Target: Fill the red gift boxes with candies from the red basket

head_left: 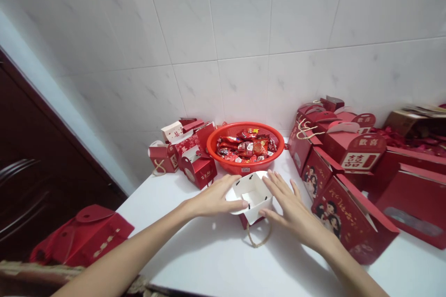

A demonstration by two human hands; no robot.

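Observation:
An unfolded gift box (256, 195), white inside and red outside, stands with its top flaps open near the middle of the white table (209, 250). A twine handle (259, 242) hangs from its near side. My left hand (221, 196) grips the box's left flap, its thumb at the inner edge. On the right side, my right hand (287, 204) rests against the box wall with its fingers spread. Just behind the box sits a red plastic basket (240, 167) filled with wrapped candies (247, 146).
Several small red boxes (200, 169) stand left of the basket. More red boxes (355, 222) are stacked at the right. Another red box (94, 236) lies at the lower left, beyond the table's edge. A tiled wall (244, 79) rises behind.

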